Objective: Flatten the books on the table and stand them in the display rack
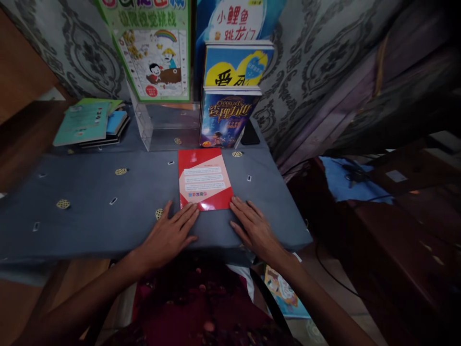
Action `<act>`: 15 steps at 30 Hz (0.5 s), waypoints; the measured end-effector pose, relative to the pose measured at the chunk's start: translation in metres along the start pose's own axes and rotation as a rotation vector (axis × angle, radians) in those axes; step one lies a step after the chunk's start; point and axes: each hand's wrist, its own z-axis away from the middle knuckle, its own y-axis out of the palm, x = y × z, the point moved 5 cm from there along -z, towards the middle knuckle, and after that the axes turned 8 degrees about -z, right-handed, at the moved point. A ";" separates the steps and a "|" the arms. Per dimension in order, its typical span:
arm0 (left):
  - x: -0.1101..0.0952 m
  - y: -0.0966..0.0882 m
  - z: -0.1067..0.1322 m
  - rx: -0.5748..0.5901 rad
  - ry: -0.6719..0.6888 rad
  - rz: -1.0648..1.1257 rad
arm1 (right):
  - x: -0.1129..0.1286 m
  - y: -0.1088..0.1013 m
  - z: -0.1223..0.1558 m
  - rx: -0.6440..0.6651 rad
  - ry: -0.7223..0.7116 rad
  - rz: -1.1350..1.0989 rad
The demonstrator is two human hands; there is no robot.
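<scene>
Hands, left (169, 235) and right (254, 228), flat beside glossy rectangular red book (204, 179).

At mid-frame the booklet (204, 179) is glossy red, with a pale peach panel crossed by white strips. The tablecloth (90, 202) is slate blue-grey, scattered with small gold round motifs and tiny white tags. In the upper centre the lower book (226, 117) is dark blue with gold lettering, and the upper book (236, 65) is blue with a yellow heart. The wall covering (72, 53) is grey damask. At the bottom the garment (194, 307) looks maroon, perhaps spotted.
</scene>
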 end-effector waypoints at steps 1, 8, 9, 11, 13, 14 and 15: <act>0.002 0.000 0.005 -0.011 -0.015 -0.006 | -0.001 0.001 0.001 0.000 -0.003 -0.004; 0.008 0.001 0.022 -0.048 -0.092 -0.036 | 0.011 -0.002 -0.012 0.027 -0.052 -0.049; 0.008 0.001 0.022 -0.057 -0.095 -0.038 | 0.019 -0.001 -0.019 0.069 -0.084 -0.070; 0.006 0.000 0.021 -0.075 -0.100 -0.038 | 0.037 0.003 -0.033 0.161 -0.159 -0.120; 0.005 0.000 0.020 -0.098 -0.107 -0.035 | 0.053 0.009 -0.049 0.235 -0.216 -0.168; 0.005 0.000 0.020 -0.109 -0.111 -0.035 | 0.059 0.013 -0.056 0.261 -0.237 -0.188; 0.005 0.000 0.020 -0.114 -0.117 -0.036 | 0.064 0.016 -0.063 0.284 -0.254 -0.206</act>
